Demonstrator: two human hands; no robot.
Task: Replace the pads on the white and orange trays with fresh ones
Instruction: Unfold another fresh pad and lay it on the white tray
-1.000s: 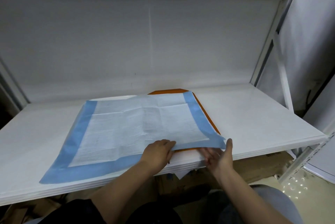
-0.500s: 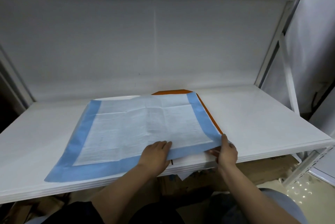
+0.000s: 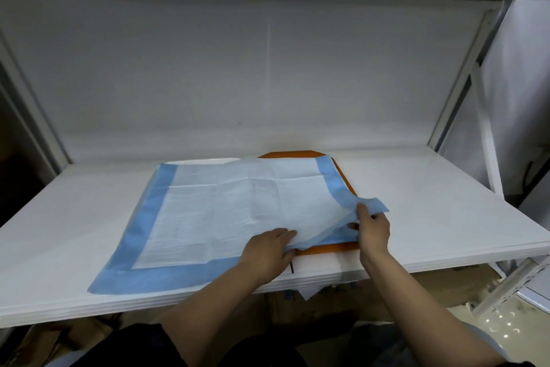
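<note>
A large pad (image 3: 226,206), pale in the middle with a blue border, lies spread on the white shelf (image 3: 431,212). It covers most of an orange tray (image 3: 330,247), whose rim shows at the front right and at the back. My right hand (image 3: 372,227) pinches the pad's front right corner and holds it lifted and folded back off the tray. My left hand (image 3: 269,253) rests on the pad's front edge, fingers flat. A thin white edge (image 3: 208,162) peeks out behind the pad at the back; what it is I cannot tell.
The shelf sits in a white metal rack with a back wall (image 3: 268,69) and a slanted upright (image 3: 464,75) on the right. Cardboard boxes (image 3: 431,286) sit below the shelf. Bare shelf surface lies to the left and right of the pad.
My right hand has gripped the pad's front right corner and raised it back and up, baring the orange tray's front edge. My left hand has stayed on the front edge.
</note>
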